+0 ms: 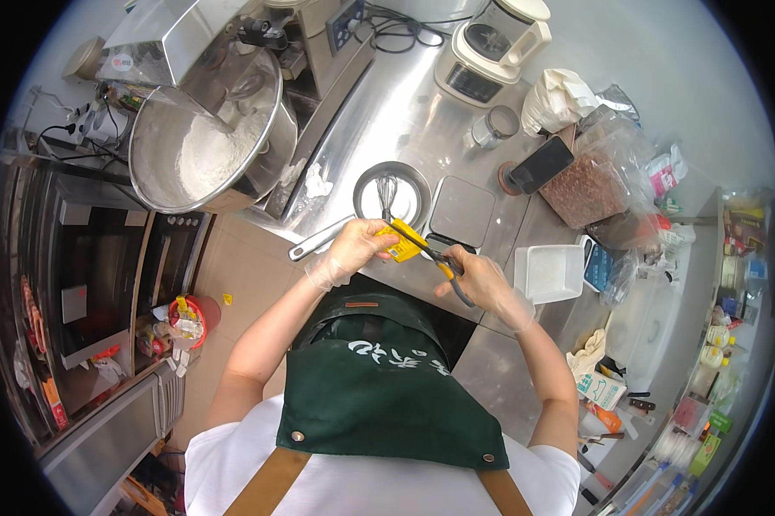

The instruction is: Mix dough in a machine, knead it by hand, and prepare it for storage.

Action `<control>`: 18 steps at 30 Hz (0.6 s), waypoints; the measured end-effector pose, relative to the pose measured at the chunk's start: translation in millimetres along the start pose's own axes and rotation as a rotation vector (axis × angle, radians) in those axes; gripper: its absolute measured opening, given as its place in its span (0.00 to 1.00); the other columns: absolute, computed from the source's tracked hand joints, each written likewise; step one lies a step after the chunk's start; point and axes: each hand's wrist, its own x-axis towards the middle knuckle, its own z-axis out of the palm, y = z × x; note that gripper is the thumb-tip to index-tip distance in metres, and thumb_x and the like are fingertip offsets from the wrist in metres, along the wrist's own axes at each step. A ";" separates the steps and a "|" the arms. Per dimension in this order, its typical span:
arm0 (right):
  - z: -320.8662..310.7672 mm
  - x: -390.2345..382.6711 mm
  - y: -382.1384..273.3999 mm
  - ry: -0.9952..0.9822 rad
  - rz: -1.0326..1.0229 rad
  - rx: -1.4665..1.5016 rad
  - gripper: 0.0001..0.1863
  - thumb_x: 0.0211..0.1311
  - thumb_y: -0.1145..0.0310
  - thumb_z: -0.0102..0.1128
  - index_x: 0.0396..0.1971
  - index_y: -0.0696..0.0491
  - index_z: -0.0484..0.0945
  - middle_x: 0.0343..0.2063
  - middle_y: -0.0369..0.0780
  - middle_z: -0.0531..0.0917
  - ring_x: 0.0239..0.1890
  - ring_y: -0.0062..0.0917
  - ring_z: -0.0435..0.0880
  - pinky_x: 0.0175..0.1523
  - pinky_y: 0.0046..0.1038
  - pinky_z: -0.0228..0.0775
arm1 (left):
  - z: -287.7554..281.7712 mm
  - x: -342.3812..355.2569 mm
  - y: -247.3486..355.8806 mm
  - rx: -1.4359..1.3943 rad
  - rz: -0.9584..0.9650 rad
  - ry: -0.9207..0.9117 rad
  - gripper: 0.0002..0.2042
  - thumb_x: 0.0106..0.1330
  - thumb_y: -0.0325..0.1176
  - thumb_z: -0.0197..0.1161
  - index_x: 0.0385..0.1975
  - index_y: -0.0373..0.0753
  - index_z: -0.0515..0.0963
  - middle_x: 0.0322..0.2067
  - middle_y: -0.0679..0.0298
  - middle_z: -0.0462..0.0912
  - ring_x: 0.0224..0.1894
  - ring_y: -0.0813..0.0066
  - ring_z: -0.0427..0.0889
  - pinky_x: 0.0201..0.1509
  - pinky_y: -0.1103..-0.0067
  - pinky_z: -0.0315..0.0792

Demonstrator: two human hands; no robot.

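Pinched between the fingers of my left hand [360, 244] is a small yellow packet [407, 242]. My right hand [478, 279] is closed around scissors [453, 280] with black and yellow handles. The scissors' dark blades reach to the packet; I cannot tell whether they have cut into it. Both hands wear thin clear gloves. Just beyond them sits a round pan [421, 184], its grey and black handle [319, 238] pointing toward the lower left. A wire whisk [387, 191] rests in the pan. To the pan's right lies a flat kitchen scale [462, 206].
At the left, a large metal mixer bowl [263, 159] contains white flour [220, 155]. A white tub [549, 273], a phone [542, 165] on a stand and a glass jar [496, 126] are on the right. A coffee maker [491, 60] stands behind. A red bin [200, 320] is on the floor.
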 end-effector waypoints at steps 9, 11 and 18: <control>-3.7 20.7 -8.9 0.013 -0.047 -0.006 0.36 0.39 0.45 0.75 0.45 0.53 0.76 0.31 0.46 0.84 0.38 0.43 0.83 0.41 0.36 0.72 | -15.4 7.2 4.8 0.029 -0.024 -0.008 0.12 0.68 0.30 0.59 0.47 0.31 0.78 0.38 0.62 0.85 0.38 0.80 0.83 0.38 0.85 0.77; 0.3 27.5 -6.7 0.057 -0.103 -0.010 0.36 0.38 0.45 0.75 0.45 0.53 0.76 0.30 0.45 0.84 0.37 0.43 0.83 0.40 0.37 0.72 | -17.3 9.2 3.7 0.033 -0.032 -0.012 0.12 0.68 0.30 0.59 0.47 0.31 0.78 0.38 0.62 0.85 0.38 0.80 0.83 0.38 0.85 0.77; -1.2 30.1 -3.8 0.037 -0.027 -0.034 0.37 0.37 0.45 0.75 0.46 0.52 0.76 0.31 0.45 0.84 0.36 0.43 0.83 0.40 0.38 0.72 | -20.2 22.3 2.3 -0.004 -0.047 -0.043 0.12 0.67 0.30 0.60 0.46 0.30 0.78 0.39 0.62 0.84 0.39 0.80 0.83 0.38 0.86 0.78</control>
